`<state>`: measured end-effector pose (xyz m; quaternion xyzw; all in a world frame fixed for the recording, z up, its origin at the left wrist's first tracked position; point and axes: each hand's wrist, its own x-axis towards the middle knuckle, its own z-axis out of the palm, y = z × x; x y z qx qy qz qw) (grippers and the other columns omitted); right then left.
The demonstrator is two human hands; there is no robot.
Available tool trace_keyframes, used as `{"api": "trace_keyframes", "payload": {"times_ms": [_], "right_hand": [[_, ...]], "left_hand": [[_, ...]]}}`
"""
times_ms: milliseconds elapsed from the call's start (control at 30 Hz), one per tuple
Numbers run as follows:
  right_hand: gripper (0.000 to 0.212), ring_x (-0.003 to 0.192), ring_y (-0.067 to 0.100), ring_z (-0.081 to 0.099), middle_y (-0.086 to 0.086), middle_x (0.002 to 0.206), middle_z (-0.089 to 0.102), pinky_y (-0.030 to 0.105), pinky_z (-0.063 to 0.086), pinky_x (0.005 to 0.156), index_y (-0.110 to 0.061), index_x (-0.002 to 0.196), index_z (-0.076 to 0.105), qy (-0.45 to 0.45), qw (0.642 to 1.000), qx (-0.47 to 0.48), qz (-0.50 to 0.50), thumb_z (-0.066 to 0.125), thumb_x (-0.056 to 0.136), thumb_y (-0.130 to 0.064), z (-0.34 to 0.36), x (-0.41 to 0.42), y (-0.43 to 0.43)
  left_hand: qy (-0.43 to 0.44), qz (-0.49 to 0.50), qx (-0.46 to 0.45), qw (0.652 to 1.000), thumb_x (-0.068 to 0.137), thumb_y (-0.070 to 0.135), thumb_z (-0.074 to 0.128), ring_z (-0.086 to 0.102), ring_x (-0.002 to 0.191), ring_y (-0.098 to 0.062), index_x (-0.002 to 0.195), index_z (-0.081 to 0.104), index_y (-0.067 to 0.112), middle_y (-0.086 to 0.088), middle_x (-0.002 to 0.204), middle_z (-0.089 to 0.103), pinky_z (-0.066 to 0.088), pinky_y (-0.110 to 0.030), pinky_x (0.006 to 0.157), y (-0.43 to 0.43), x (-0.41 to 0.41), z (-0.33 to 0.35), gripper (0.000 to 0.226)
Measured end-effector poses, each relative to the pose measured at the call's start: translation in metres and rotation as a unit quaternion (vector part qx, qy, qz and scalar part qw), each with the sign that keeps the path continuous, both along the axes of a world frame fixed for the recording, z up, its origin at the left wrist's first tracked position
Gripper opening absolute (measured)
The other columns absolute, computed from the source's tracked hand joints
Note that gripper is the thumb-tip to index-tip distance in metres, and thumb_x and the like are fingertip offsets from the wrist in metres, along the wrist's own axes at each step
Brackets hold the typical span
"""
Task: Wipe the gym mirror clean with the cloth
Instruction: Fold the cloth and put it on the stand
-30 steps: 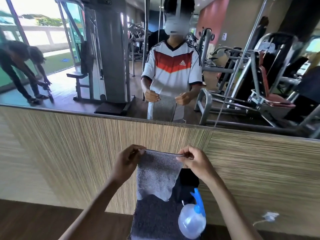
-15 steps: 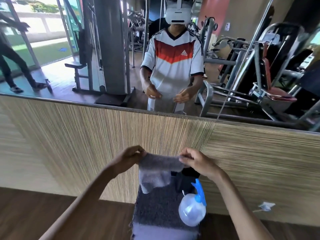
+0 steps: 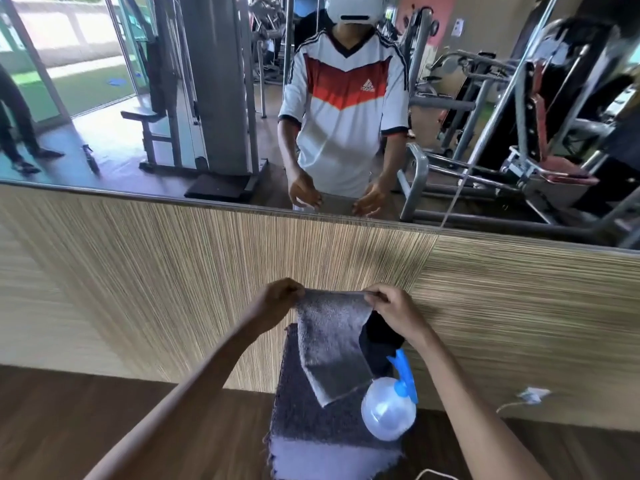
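A grey cloth (image 3: 330,344) hangs stretched between my two hands in front of the striped wood wall panel. My left hand (image 3: 277,301) pinches its upper left corner and my right hand (image 3: 393,308) pinches its upper right corner. The cloth's lower end droops to a point over a carpet-covered block. The gym mirror (image 3: 207,98) fills the wall above the panel and reflects me holding the cloth.
A clear spray bottle (image 3: 388,412) with a blue trigger stands on the dark carpet-covered block (image 3: 301,420) below my hands. The wood wall panel (image 3: 156,271) separates mirror and floor. A white wall socket (image 3: 531,394) with a cable sits low right. Gym machines and a person show in the reflection.
The cloth was bunched and folded half a second ago and now hangs longer and flatter between my hands. My view has tilted down a little.
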<state>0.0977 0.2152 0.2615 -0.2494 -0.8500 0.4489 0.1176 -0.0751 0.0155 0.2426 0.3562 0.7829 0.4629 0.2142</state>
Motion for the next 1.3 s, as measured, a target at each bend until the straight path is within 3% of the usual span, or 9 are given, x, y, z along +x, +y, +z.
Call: {"api": "trace_keyframes", "payload": {"times_ms": [133, 267, 433, 600, 733, 967, 1067, 1167, 1300], "right_hand": [[0.015, 0.074, -0.013, 0.058, -0.015, 0.082, 0.064, 0.009, 0.041, 0.070, -0.025, 0.089, 0.066, 0.007, 1.000, 0.014, -0.010, 0.063, 0.096, -0.012, -0.011, 0.011, -0.006], [0.019, 0.073, -0.009, 0.059, -0.016, 0.077, 0.066, 0.018, 0.044, 0.073, -0.027, 0.088, 0.066, -0.003, 1.000, 0.001, -0.015, 0.063, 0.096, -0.009, -0.045, 0.034, -0.029], [0.012, 0.076, 0.007, 0.061, -0.012, 0.075, 0.065, 0.026, 0.045, 0.072, -0.019, 0.093, 0.067, -0.061, 0.998, -0.006, -0.001, 0.062, 0.096, -0.009, -0.104, 0.068, -0.067], [0.011, 0.082, 0.008, 0.063, -0.004, 0.087, 0.068, 0.020, 0.043, 0.073, -0.008, 0.103, 0.069, -0.134, 0.990, -0.030, 0.007, 0.062, 0.097, -0.012, -0.157, 0.091, -0.097], [0.014, 0.087, 0.012, 0.061, -0.001, 0.091, 0.065, 0.008, 0.040, 0.069, -0.004, 0.107, 0.067, -0.159, 0.985, -0.051, -0.042, 0.060, 0.097, -0.011, -0.187, 0.078, -0.103], [0.013, 0.082, 0.024, 0.059, 0.013, 0.094, 0.068, 0.030, 0.037, 0.068, -0.003, 0.104, 0.062, -0.215, 0.962, -0.041, -0.163, 0.052, 0.099, -0.009, -0.249, 0.031, -0.099], [0.013, 0.095, 0.032, 0.060, 0.015, 0.100, 0.063, 0.040, 0.046, 0.076, -0.005, 0.103, 0.060, -0.266, 0.955, 0.057, -0.119, 0.050, 0.096, -0.005, -0.272, 0.019, -0.096], [0.036, 0.110, 0.035, 0.057, 0.018, 0.120, 0.057, 0.046, 0.052, 0.081, -0.003, 0.126, 0.057, -0.297, 0.944, 0.130, -0.057, 0.054, 0.091, 0.002, -0.280, 0.016, -0.092], [0.038, 0.118, 0.033, 0.052, 0.015, 0.130, 0.049, 0.040, 0.052, 0.078, -0.006, 0.132, 0.051, -0.353, 0.917, 0.183, 0.018, 0.054, 0.094, -0.005, -0.283, 0.011, -0.084]], "left_hand": [[-0.004, 0.002, -0.016, 1.000, 0.099, 0.010, 0.060, 0.062, 0.080, -0.013, 0.093, 0.066, 0.018, -0.002, 0.086, 0.068, 0.048, -0.025, 0.075, -0.006, 0.008, -0.011, 0.011], [-0.025, 0.011, -0.034, 0.999, 0.099, 0.015, 0.061, 0.050, 0.055, 0.006, 0.086, 0.066, 0.018, 0.006, 0.071, 0.062, 0.036, -0.014, 0.053, -0.023, 0.027, -0.034, 0.014], [-0.086, 0.015, -0.109, 0.990, 0.098, 0.014, 0.061, 0.060, 0.076, -0.011, 0.087, 0.070, 0.013, -0.009, 0.087, 0.073, 0.040, -0.025, 0.065, -0.065, 0.053, -0.091, 0.014], [-0.105, -0.027, -0.176, 0.978, 0.094, -0.005, 0.062, 0.059, 0.065, 0.015, 0.083, 0.072, 0.012, 0.024, 0.064, 0.063, 0.042, -0.013, 0.066, -0.102, 0.074, -0.155, 0.022], [-0.182, 0.031, -0.165, 0.969, 0.091, 0.017, 0.067, 0.053, 0.060, 0.004, 0.064, 0.068, 0.038, 0.018, 0.060, 0.061, 0.043, -0.029, 0.068, -0.094, 0.071, -0.193, 0.034], [-0.213, 0.130, -0.207, 0.946, 0.098, 0.014, 0.061, 0.056, 0.070, -0.015, 0.082, 0.064, 0.025, 0.006, 0.073, 0.061, 0.045, -0.030, 0.068, -0.043, 0.059, -0.238, 0.019], [-0.198, 0.139, -0.235, 0.941, 0.098, 0.009, 0.057, 0.060, 0.072, -0.015, 0.091, 0.066, 0.020, -0.005, 0.090, 0.067, 0.048, -0.028, 0.065, -0.032, 0.056, -0.254, 0.016], [-0.126, 0.105, -0.265, 0.950, 0.096, 0.012, 0.058, 0.063, 0.100, -0.031, 0.121, 0.063, 0.010, -0.012, 0.116, 0.061, 0.052, -0.042, 0.083, -0.028, 0.056, -0.266, 0.026], [-0.030, 0.015, -0.350, 0.936, 0.095, 0.030, 0.062, 0.059, 0.109, -0.033, 0.126, 0.056, 0.010, -0.010, 0.124, 0.054, 0.050, -0.043, 0.079, -0.024, 0.057, -0.267, 0.037]]}}
